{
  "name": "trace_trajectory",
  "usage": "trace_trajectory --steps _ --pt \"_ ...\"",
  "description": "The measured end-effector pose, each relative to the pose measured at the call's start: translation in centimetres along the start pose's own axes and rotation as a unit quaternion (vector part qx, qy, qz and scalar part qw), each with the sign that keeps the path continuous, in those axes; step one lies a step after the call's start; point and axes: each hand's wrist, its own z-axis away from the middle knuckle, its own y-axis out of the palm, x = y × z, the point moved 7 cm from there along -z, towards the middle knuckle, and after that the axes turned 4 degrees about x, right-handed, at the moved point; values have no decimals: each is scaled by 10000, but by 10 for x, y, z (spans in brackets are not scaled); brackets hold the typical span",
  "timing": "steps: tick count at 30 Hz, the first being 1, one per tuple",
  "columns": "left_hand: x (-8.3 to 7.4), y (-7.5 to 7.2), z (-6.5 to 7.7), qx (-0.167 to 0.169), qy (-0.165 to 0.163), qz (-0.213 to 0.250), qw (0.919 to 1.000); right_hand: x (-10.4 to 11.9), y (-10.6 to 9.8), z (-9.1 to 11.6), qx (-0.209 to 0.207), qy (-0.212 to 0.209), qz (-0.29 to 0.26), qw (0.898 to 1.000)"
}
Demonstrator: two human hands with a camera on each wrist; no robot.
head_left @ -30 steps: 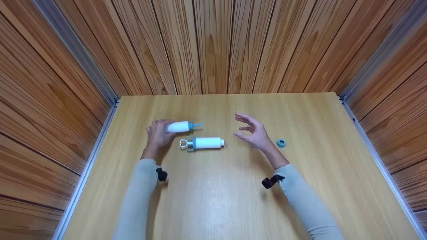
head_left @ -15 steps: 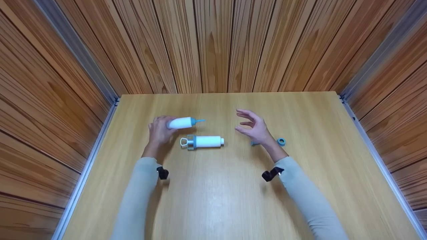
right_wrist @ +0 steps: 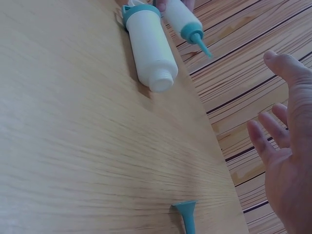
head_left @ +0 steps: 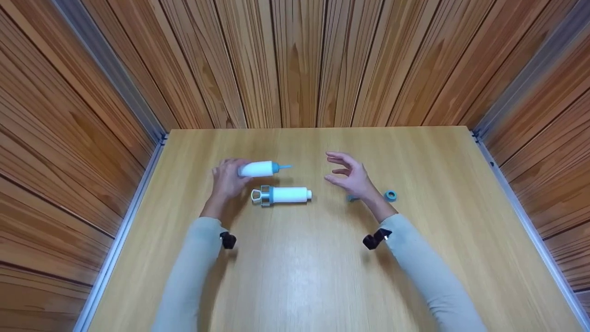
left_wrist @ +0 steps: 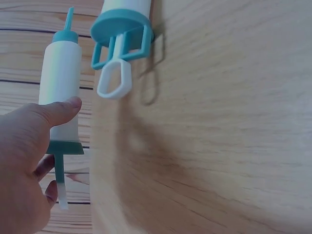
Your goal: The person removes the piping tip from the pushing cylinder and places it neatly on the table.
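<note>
My left hand (head_left: 228, 179) grips a white syringe (head_left: 256, 169) with a teal nozzle, raised above the table. Its nozzle points right; in the left wrist view the thumb (left_wrist: 66, 109) lies across the barrel, above a teal flange and plunger stem. A second white syringe (head_left: 291, 195) lies just nearer to me, its looped plunger handle to the left and its bare threaded neck to the right. My right hand (head_left: 352, 179) hovers with spread, loosely bent fingers and holds nothing. Partly hidden beneath its wrist lies a loose teal nozzle (right_wrist: 186, 214).
A teal ring (head_left: 390, 200) lies on the wooden table (head_left: 295, 276), right of the right wrist. Wood-panelled walls (head_left: 299, 64) with metal corner rails (head_left: 115, 69) enclose the back and both sides.
My left hand has lifted the syringe and carried it a little to the right. The right hand has shifted slightly away from me, and the loose nozzle now shows by its wrist.
</note>
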Motion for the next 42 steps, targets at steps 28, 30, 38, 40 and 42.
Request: trace_trajectory --steps 28,30,38,40,42 --pt "-70 0 13 30 845 -131 9963 13 8 8 44 -212 150 9997" --pt "-76 -1 16 23 990 -189 9949 16 8 9 64 -279 189 9994" --pt "-96 -3 27 -107 1488 -346 9882 26 11 15 133 -474 388 9980" --pt "-102 -2 30 -146 1678 -412 9849 28 12 17 135 -515 386 9978" --pt "-107 -1 33 -181 1845 -477 9815 30 12 19 133 -544 354 9978"
